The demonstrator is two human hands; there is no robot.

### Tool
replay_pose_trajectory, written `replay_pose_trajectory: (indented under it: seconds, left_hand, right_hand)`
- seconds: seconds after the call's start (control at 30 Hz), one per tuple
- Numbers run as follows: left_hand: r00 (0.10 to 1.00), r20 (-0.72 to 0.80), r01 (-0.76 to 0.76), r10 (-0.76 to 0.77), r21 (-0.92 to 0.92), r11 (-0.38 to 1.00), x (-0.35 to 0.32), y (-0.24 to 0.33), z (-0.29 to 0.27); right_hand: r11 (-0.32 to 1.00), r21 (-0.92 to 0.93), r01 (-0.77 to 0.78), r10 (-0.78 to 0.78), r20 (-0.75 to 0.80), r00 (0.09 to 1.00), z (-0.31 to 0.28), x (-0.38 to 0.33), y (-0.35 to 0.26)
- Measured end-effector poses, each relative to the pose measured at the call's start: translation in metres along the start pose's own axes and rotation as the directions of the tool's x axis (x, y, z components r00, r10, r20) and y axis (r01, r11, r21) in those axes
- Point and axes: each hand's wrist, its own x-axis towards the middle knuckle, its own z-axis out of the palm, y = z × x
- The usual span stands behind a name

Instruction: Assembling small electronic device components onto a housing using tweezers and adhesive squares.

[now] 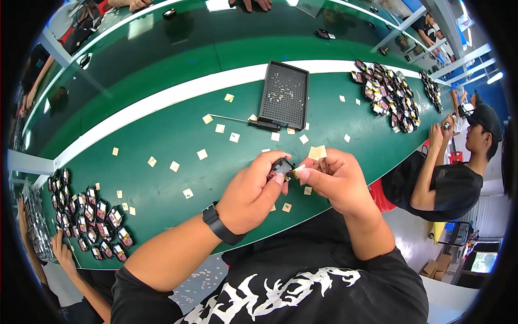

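My left hand [251, 189], with a black watch band on its wrist, grips a small black electronic housing [280, 167] between thumb and fingers. Close beside it, my right hand [340, 178] is closed, thumb and forefinger pinching a small white-and-yellow piece [298, 170] at the housing's edge. A cream paper square [318, 153] sticks up from the same hand's fingers. Whether the pinched piece is fixed to the housing, I cannot tell. Just beyond the hands, a screwdriver [229, 118] lies with its dark handle against a black tray [306, 102] of tiny pale parts.
Several cream paper squares [202, 154] are scattered over the green table [162, 135]. Clusters of similar black units stand at the left [91, 221] and far right [388, 94]. A co-worker [464, 156] sits at the right; another person's arm [67, 259] reaches in at the left.
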Motion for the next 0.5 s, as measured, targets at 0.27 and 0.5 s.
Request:
replay_pose_trajectory:
  seconds: [0.27, 0.5]
  left_hand:
    - [0.993, -0.065, -0.088, 0.099, 0.155, 0.984, 0.0, -0.01, 0.0]
    - [0.987, -0.068, -0.13, 0.143, 0.162, 0.978, 0.0, -0.012, 0.002]
  right_hand:
    - [0.991, -0.031, 0.129, -0.131, -0.098, 0.987, 0.026, -0.007, 0.0]
    - [0.814, -0.476, 0.333, -0.424, -0.096, 0.9, 0.034, -0.003, 0.007]
